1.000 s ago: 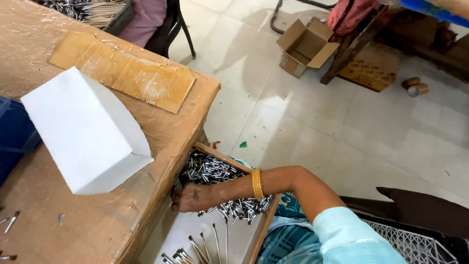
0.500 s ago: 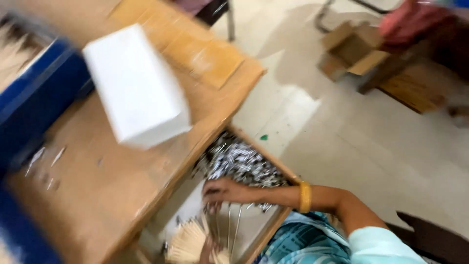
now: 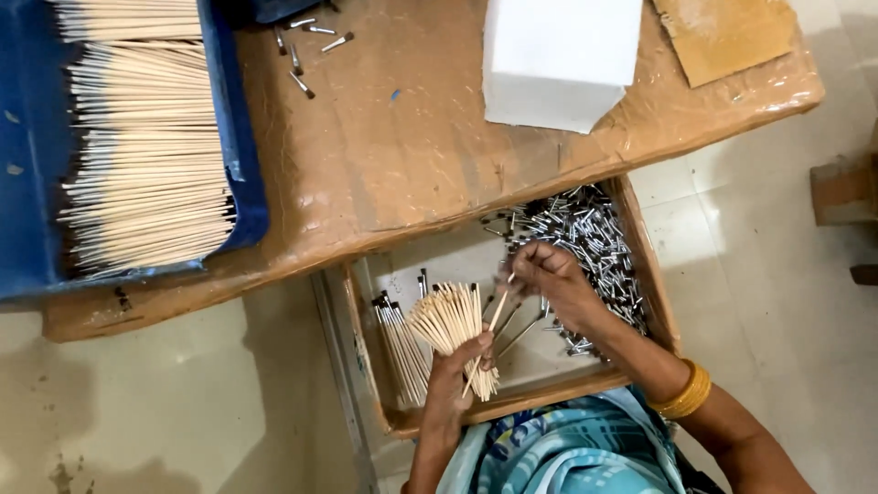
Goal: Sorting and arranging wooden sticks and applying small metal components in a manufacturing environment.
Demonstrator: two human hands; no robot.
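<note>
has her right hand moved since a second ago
Yes. The right hand has lifted off the metal tips in the tray, now pinching one stick.

I see a white rectangular box (image 3: 558, 59) standing on the far part of the brown surface (image 3: 393, 155), right of centre, plain on every face that shows. Just right of it, at the far right corner, lies a flat piece of tan cardboard (image 3: 722, 35). At the far right edge, down on the floor, stands part of a brown cardboard box (image 3: 846, 190). I see no labels, signs or screens.
</note>
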